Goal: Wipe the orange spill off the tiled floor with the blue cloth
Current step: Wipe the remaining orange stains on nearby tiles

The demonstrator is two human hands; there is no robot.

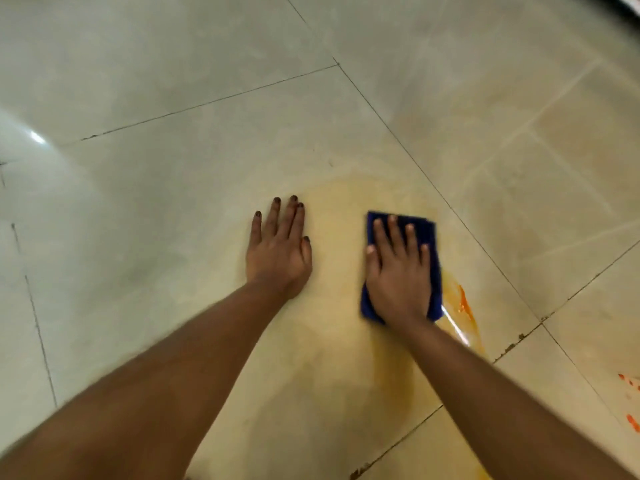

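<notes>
The right hand (398, 271) lies flat, fingers spread, pressing the folded blue cloth (426, 230) onto the tiled floor (173, 168), left hand (280, 251) open beside it, while the orange spill (464, 306) looks half-cleared: pale smears around, bright streaks remaining just right.

The blue cloth (429, 237) is folded into a long rectangle and lies flat on the floor (173, 168), which has pale glossy tiles with dark joints. The spill (464, 306) is a thin yellow-orange smear around the cloth, with brighter orange streaks just right of it and some drops further right.
</notes>
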